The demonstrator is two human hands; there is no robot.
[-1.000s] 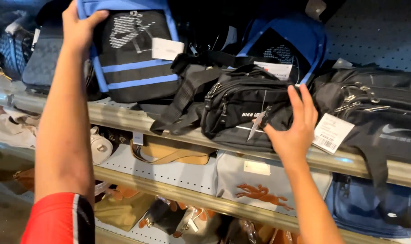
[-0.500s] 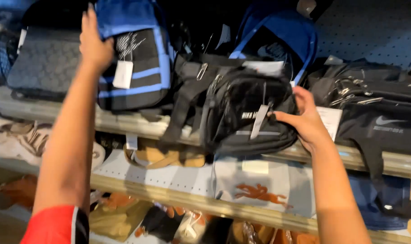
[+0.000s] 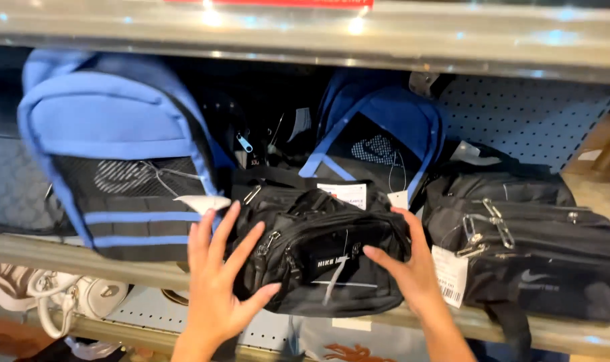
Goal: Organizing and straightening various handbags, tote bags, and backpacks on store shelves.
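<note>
We look down at a store shelf (image 3: 63, 258) packed with bags, and we take the small black waist bag (image 3: 325, 258) at its middle as our landmark. Far to the left of it a grey quilted bag (image 3: 10, 188) leans in shadow. Next, just left of the waist bag, a blue and black backpack (image 3: 110, 167) stands upright with a white tag (image 3: 204, 203) hanging off its front. Below and to the left of the waist bag, on a lower shelf, lies a white handbag (image 3: 83, 295).

Our left hand (image 3: 217, 281) presses flat against the waist bag's left end, fingers spread and thumb under its lower edge. Our right hand (image 3: 412, 265) cups the right end, fingers open and curled around it. Neither hand is closed; together they clasp the bag between the palms. The bag sits at the shelf's front edge, seemingly resting on it, its front face turned to us.

Behind the waist bag a second blue backpack (image 3: 385, 127) leans on the pegboard. To the right lies a larger black bag (image 3: 533, 248) with metal clips and a white price tag (image 3: 450, 275).

As we judge it, the waist bag is gripped but not yet lifted clear.
</note>
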